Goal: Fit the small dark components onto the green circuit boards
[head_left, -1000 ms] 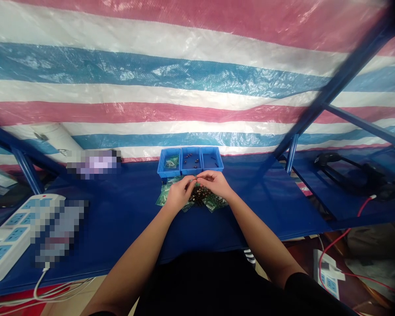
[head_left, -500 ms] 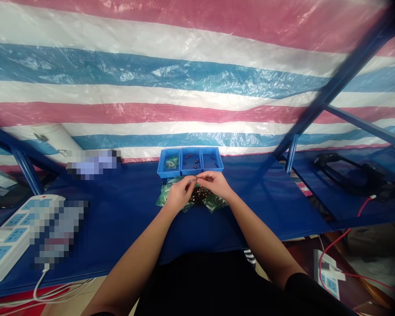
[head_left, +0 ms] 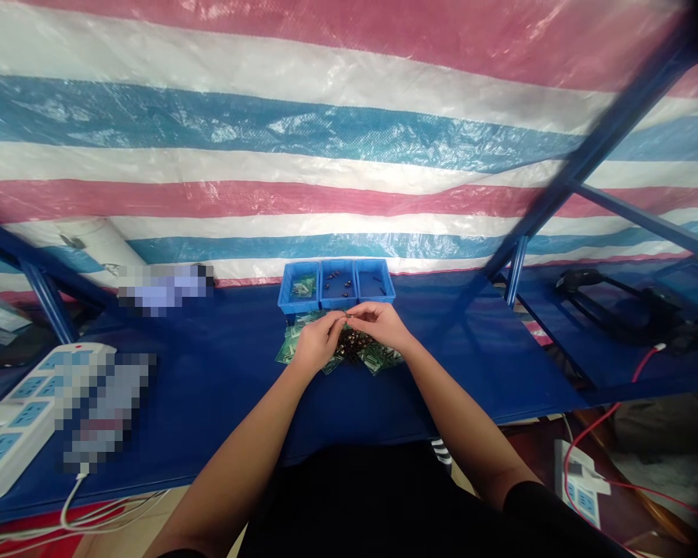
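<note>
My left hand [head_left: 319,338] and my right hand [head_left: 379,322] meet fingertip to fingertip above the work surface. Both are closed in a pinch around something small and dark that I cannot make out. Below them lies a pile of small dark metal parts [head_left: 354,346], partly hidden by the fingers. Small clear bags with green contents [head_left: 374,359] lie on both sides of the pile. Just beyond the hands stand three joined blue bins: the left bin [head_left: 291,304] has a green bag in it, the middle bin [head_left: 338,302] and right bin [head_left: 378,299] hold a few small dark parts.
A white power strip [head_left: 87,358] and a blurred flat object with a cable [head_left: 74,496] lie on the left of the blue table [head_left: 221,387]. Blue frame posts [head_left: 517,263] rise on both sides. Behind hangs a striped sheet [head_left: 302,155]. A red cable [head_left: 634,380] runs at the right.
Both hands hold almost the same place; the fingertips have shifted very slightly around the small thing between them. Bins, bags and pile look unchanged.
</note>
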A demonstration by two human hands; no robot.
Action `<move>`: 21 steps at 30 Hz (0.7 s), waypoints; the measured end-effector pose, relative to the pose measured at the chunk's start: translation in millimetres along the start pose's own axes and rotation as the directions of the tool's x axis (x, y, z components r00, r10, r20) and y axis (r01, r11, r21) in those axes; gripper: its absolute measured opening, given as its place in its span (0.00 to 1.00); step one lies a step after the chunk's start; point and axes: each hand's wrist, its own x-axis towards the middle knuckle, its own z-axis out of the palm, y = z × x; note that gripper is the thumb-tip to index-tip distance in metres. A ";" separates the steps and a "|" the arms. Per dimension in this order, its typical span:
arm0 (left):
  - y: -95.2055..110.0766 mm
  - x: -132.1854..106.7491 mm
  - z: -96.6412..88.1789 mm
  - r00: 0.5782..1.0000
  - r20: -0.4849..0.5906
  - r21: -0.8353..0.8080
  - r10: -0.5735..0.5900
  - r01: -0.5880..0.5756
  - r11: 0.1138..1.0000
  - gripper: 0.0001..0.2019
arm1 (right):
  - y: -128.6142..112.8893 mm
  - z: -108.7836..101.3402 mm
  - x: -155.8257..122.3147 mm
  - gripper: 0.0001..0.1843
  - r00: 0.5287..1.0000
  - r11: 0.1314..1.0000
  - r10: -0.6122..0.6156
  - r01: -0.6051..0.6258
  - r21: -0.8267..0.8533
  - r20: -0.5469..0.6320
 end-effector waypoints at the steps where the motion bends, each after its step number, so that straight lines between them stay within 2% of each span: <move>1: -0.5 -0.2 0.5 1.000 -0.001 0.004 -0.006 0.006 1.000 0.13 | 0.1 0.0 0.0 0.17 1.000 1.000 0.012 -0.012 0.004 0.002; 8: -3.6 -1.0 3.8 0.997 -0.059 -0.017 -0.048 0.047 0.999 0.16 | -0.4 -1.3 -0.1 0.17 0.999 0.999 0.037 -0.037 -0.002 0.001; 11: -3.3 -0.2 3.4 0.999 -0.048 -0.017 0.002 -0.003 1.000 0.13 | -0.7 -1.6 -0.1 0.17 0.999 0.999 0.044 -0.044 -0.014 0.016; 21: -2.3 -0.2 2.2 1.000 -0.009 -0.010 -0.029 0.029 1.000 0.14 | -0.4 0.8 -0.4 0.18 1.000 1.000 -0.003 0.003 -0.003 0.004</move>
